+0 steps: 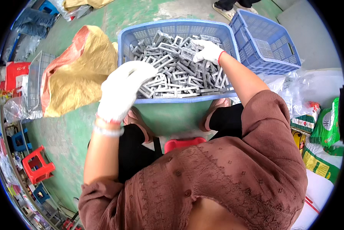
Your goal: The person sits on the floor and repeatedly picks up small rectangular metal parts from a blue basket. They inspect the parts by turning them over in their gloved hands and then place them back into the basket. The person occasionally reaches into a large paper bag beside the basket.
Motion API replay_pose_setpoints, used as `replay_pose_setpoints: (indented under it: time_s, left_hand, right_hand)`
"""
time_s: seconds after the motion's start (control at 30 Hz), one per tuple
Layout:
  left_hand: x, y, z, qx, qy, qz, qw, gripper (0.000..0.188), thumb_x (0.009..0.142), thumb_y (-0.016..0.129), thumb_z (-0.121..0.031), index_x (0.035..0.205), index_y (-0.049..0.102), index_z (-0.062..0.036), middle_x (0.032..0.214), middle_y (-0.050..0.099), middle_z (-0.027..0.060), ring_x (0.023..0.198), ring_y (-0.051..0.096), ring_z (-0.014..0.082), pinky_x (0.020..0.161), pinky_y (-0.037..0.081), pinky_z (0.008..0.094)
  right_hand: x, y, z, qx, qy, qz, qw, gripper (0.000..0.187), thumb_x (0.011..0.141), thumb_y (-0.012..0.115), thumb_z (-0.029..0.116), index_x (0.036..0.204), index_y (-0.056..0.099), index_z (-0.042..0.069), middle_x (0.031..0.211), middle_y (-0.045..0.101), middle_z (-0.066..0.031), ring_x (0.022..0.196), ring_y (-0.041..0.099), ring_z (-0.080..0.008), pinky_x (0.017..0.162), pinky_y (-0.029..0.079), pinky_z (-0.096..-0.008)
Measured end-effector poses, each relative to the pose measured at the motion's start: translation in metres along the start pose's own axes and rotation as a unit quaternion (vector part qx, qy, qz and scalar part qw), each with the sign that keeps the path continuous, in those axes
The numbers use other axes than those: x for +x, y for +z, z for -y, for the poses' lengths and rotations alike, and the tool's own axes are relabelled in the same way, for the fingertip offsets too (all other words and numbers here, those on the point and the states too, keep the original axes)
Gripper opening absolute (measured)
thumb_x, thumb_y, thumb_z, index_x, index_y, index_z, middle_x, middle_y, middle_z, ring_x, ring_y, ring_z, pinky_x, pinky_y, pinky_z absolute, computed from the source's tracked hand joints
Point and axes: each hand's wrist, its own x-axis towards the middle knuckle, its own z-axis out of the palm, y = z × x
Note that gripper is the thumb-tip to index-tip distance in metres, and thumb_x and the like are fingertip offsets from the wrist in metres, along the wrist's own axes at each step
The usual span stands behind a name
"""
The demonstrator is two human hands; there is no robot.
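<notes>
A blue plastic crate stands on the floor in front of me, heaped with small grey metal frames, rectangular and mostly open in the middle. My right hand, in a white knitted glove, lies over the right part of the heap. Its thumb and forefinger are apart, close to several frames. Above the crate's near left corner is my left hand, also white-gloved. Its fingers are bent together and point right over the heap. Whatever is in them, if anything, is hidden under the glove.
A second blue crate stands beyond the first at the right. On the left lies a yellow woven sack, beside a wire basket. A red stool stands at lower left. Bags lie at right. A person's shoes show at the top.
</notes>
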Motion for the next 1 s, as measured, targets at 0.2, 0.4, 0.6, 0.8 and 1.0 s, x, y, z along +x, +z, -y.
replay_pose_setpoints:
  time_s: [0.2,0.4,0.6,0.8,1.0]
  left_hand:
    - [0.025,0.032,0.058,-0.406,-0.132,0.038,0.903,0.038,0.097,0.063,-0.025,0.129,0.058,-0.0039,0.108,0.059,0.0117,0.098,0.064,0.0308,0.083,0.057,0.0465]
    - [0.022,0.053,0.019,-0.48,-0.147,0.128,0.855,0.046,0.099,0.059,-0.041,0.135,0.059,-0.0119,0.111,0.062,0.0171,0.068,0.065,0.0203,0.057,0.056,0.0328]
    - [0.014,0.068,0.037,-0.503,-0.096,0.106,0.853,0.037,0.103,0.055,-0.032,0.133,0.057,-0.0102,0.119,0.067,0.0117,0.092,0.07,0.0225,0.063,0.06,0.0368]
    - [0.012,0.073,0.035,-0.547,-0.042,0.036,0.835,0.036,0.1,0.058,-0.031,0.125,0.06,-0.0054,0.11,0.066,0.0095,0.085,0.069,0.0229,0.064,0.061,0.0378]
    - [0.007,0.051,0.017,-0.506,0.081,0.08,0.855,0.054,0.092,0.063,-0.008,0.142,0.042,-0.0012,0.128,0.056,0.0219,0.117,0.061,0.0348,0.098,0.052,0.0493]
  right_hand:
    - [-0.102,0.011,0.14,0.185,-0.014,0.077,0.98,0.082,0.076,0.075,0.004,0.151,0.041,0.005,0.117,0.068,-0.0098,0.082,0.067,-0.014,0.044,0.051,-0.0268]
    - [-0.164,0.022,0.202,0.196,-0.052,0.073,0.977,0.082,0.074,0.079,0.007,0.149,0.045,0.008,0.127,0.065,-0.0087,0.081,0.067,-0.0117,0.045,0.051,-0.0239]
    - [-0.187,0.053,0.218,0.151,-0.013,0.102,0.983,0.067,0.079,0.077,0.015,0.142,0.054,0.011,0.114,0.069,-0.0072,0.084,0.067,-0.011,0.046,0.053,-0.0258]
    - [-0.166,0.044,0.197,0.239,-0.07,0.091,0.964,0.052,0.086,0.073,0.02,0.134,0.059,0.005,0.111,0.069,-0.0045,0.083,0.065,-0.0081,0.052,0.051,-0.0219]
    - [-0.158,0.04,0.198,0.251,-0.023,-0.08,0.964,0.046,0.094,0.067,0.02,0.135,0.055,0.001,0.112,0.067,-0.0055,0.089,0.066,-0.011,0.06,0.056,-0.0257]
